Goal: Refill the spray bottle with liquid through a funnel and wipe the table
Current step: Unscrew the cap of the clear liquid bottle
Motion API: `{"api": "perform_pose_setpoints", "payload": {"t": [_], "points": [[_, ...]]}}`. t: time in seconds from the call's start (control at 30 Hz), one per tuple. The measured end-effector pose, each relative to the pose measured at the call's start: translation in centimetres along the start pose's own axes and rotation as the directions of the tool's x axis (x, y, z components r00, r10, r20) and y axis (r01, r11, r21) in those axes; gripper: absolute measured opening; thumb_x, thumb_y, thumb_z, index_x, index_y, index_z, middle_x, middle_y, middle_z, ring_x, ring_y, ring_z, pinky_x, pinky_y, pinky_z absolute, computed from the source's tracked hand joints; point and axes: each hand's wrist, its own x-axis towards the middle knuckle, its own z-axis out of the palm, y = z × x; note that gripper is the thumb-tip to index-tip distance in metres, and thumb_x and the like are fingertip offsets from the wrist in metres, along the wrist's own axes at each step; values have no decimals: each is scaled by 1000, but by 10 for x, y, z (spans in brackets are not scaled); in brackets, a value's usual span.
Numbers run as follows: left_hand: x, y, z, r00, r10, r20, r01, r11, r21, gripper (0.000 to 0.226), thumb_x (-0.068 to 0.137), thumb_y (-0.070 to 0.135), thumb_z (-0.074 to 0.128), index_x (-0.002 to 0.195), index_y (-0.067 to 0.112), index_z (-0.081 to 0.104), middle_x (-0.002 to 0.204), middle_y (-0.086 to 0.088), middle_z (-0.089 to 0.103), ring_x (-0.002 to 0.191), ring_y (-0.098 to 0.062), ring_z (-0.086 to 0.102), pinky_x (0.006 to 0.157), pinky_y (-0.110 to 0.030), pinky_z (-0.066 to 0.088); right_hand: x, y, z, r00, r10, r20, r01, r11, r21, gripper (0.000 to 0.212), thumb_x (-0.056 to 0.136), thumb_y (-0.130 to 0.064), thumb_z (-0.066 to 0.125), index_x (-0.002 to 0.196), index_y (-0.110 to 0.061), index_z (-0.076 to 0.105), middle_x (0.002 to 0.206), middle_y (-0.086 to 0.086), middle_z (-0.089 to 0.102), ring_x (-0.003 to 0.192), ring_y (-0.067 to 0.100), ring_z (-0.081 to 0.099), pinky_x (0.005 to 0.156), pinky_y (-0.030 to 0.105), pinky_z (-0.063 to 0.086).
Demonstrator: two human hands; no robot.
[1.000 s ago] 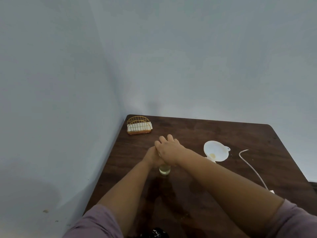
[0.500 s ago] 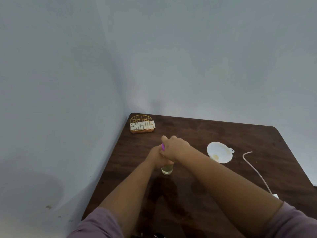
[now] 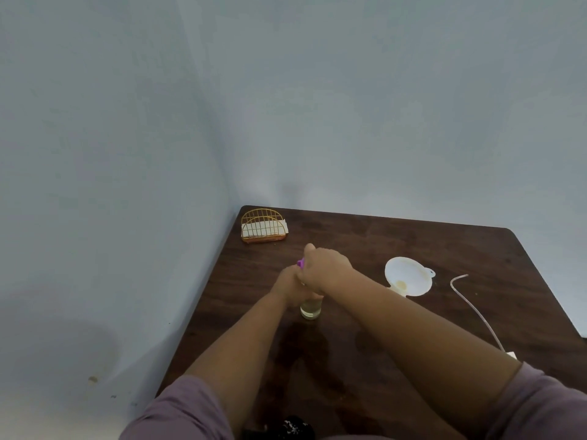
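Note:
A clear spray bottle [image 3: 311, 309] with pale yellow liquid stands on the dark wooden table [image 3: 460, 249], near its middle. My left hand [image 3: 287, 285] grips the bottle's body from the left. My right hand [image 3: 325, 271] is curled over the bottle's top, where a bit of the purple spray head [image 3: 300, 263] sticks out on the left. Most of the bottle and its head is hidden by both hands. A white funnel [image 3: 408, 276] lies on its side to the right of the bottle.
A gold wire holder with white napkins [image 3: 263, 226] stands at the table's far left corner. A thin pale tube [image 3: 476, 309] lies on the right side. Grey walls border the table at the left and back. Wet-looking dark patches [image 3: 317, 360] mark the near tabletop.
My right hand has turned on the bottle's top, and the purple spray head now shows at its left. The camera has tilted a little; bottle and funnel stay in place.

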Motion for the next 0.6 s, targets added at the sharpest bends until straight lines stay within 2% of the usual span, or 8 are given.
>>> {"api": "perform_pose_setpoints", "payload": {"t": [0.13, 0.23, 0.3, 0.37, 0.4, 0.43, 0.5, 0.6], "points": [[-4, -3, -1, 1000, 6, 16, -6, 1000, 9, 43, 81, 20, 76, 120, 15, 59, 115, -3, 64, 111, -21, 61, 92, -31, 50, -3, -3, -17, 966, -157, 207, 210, 941, -265, 53, 87, -10, 61, 132, -19, 35, 124, 12, 37, 113, 30, 44, 85, 39, 47], [2, 9, 2, 1000, -7, 1, 7, 998, 61, 60, 79, 20, 78, 130, 11, 48, 128, -17, 52, 115, -26, 53, 87, -23, 48, -7, -1, -24, 928, -273, 252, 327, 921, -209, 67, 77, -14, 72, 133, -22, 36, 122, 7, 33, 116, 26, 37, 88, 38, 45], [0, 17, 1, 998, -46, 31, 40, 984, 174, 57, 80, 19, 77, 128, 9, 46, 127, -28, 41, 112, -38, 45, 81, -28, 46, -7, -1, -20, 940, -263, 215, 280, 958, -54, 66, 79, -39, 71, 133, -25, 34, 122, 5, 34, 116, 26, 36, 93, 42, 44], [1, 11, 0, 998, 45, 53, -50, 995, 88, 53, 87, 16, 70, 134, 8, 49, 135, -20, 49, 122, -34, 49, 96, -36, 45, -5, -3, -11, 994, -103, 23, 103, 995, 19, 64, 83, -62, 56, 130, -22, 38, 121, 7, 43, 114, 28, 43, 92, 43, 43], [0, 8, 0, 996, 67, 53, -71, 994, 86, 53, 88, 15, 68, 137, 8, 48, 136, -15, 53, 124, -29, 51, 99, -34, 44, -5, -3, -6, 998, 3, -58, -1, 999, 43, 60, 86, -64, 49, 125, -18, 42, 114, 7, 50, 108, 27, 50, 87, 41, 44], [0, 3, 0, 998, 54, 41, -58, 993, 103, 53, 89, 17, 67, 138, 8, 47, 135, -12, 55, 123, -24, 53, 98, -30, 43, -4, -2, -2, 994, 77, -82, -71, 995, 64, 53, 90, -60, 46, 121, -16, 45, 104, 6, 55, 99, 24, 55, 81, 37, 46], [1, -2, 1, 999, 31, 22, -33, 994, 103, 50, 89, 23, 68, 135, 11, 50, 127, -5, 59, 116, -16, 55, 90, -20, 38, 0, -1, 1, 997, 75, -7, -75, 996, 57, 37, 94, -40, 48, 119, -14, 44, 90, 4, 53, 87, 21, 55, 73, 33, 46], [0, -1, 0, 1000, 18, 22, -18, 1000, -22, 42, 81, 18, 74, 120, 13, 59, 108, 1, 63, 102, -15, 60, 85, -26, 48, 3, -1, -8, 988, -60, 140, 85, 980, -181, 47, 89, -21, 58, 131, -18, 37, 114, 11, 48, 108, 29, 48, 89, 41, 48]]}}
